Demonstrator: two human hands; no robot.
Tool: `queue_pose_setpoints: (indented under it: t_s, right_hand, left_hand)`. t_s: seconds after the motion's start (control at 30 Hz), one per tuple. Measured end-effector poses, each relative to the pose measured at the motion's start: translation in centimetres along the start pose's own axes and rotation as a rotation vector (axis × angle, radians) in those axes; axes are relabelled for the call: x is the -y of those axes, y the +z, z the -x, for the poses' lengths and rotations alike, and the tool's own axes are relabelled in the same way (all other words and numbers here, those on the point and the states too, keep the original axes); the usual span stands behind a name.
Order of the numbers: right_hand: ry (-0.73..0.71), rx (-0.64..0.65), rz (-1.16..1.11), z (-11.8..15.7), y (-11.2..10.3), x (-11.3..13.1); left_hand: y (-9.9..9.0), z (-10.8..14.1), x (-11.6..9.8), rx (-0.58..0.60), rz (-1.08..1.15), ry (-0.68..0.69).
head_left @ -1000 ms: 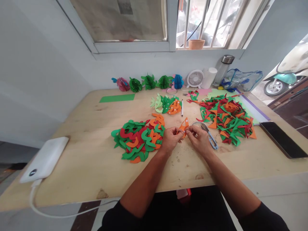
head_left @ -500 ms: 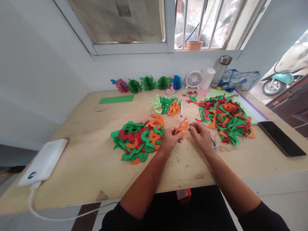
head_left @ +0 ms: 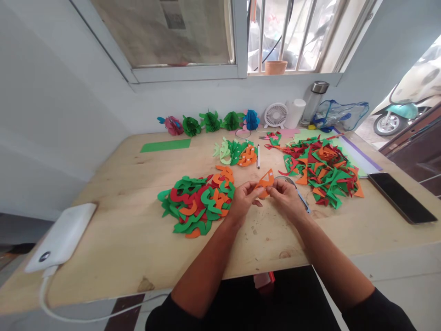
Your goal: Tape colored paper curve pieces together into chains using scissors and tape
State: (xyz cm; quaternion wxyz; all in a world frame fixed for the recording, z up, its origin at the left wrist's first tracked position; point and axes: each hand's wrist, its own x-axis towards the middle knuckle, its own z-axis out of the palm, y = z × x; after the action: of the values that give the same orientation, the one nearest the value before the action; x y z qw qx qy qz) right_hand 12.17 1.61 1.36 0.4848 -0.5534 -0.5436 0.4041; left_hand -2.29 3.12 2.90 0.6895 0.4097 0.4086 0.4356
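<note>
An orange paper cutout (head_left: 266, 178) with small white patches is held just above the table between both hands. My left hand (head_left: 245, 197) pinches its left side. My right hand (head_left: 283, 195) is closed on its lower right edge. Under and beside the right hand lies a tool with a blue handle (head_left: 303, 200), partly hidden by that hand. Left of my left hand spreads a heap of curved green, red and orange paper pieces (head_left: 196, 204). Beyond the hands sit green and orange cutouts with white patches (head_left: 237, 151) and a white pen (head_left: 258, 156).
A pile of paper scraps (head_left: 324, 168) lies to the right, near a black phone (head_left: 401, 197). Along the wall stand folded paper figures (head_left: 211, 120), a small fan (head_left: 276, 115) and a glass bottle (head_left: 313, 105). A white power bank (head_left: 62, 236) rests at the left edge.
My right hand has moved left and closed on the orange cutout, which it was apart from before. The cutout has tilted slightly to the right.
</note>
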Motion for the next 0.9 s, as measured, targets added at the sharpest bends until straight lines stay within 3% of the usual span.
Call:
queue_pose_setpoints:
  t_s: [0.17,0.4,0.6,0.9]
  right_hand:
    - [-0.007,-0.041,0.047,0.1,-0.1,0.3]
    - [-0.014,0.045,0.017,0.1,0.0,0.4]
    - [-0.010,0.097,0.008,0.2,0.1,0.7]
    - [-0.001,-0.033,-0.089,0.3,0.0,0.9]
  left_hand:
    - [-0.3,0.1,-0.2,0.007,0.138,-0.012]
    - [-0.2,-0.3,1.2,-0.003,0.002,0.030]
    - [-0.2,-0.1,0.7,-0.045,-0.051,0.053]
    - [0.5,0.3,0.0,-0.027,-0.134,0.029]
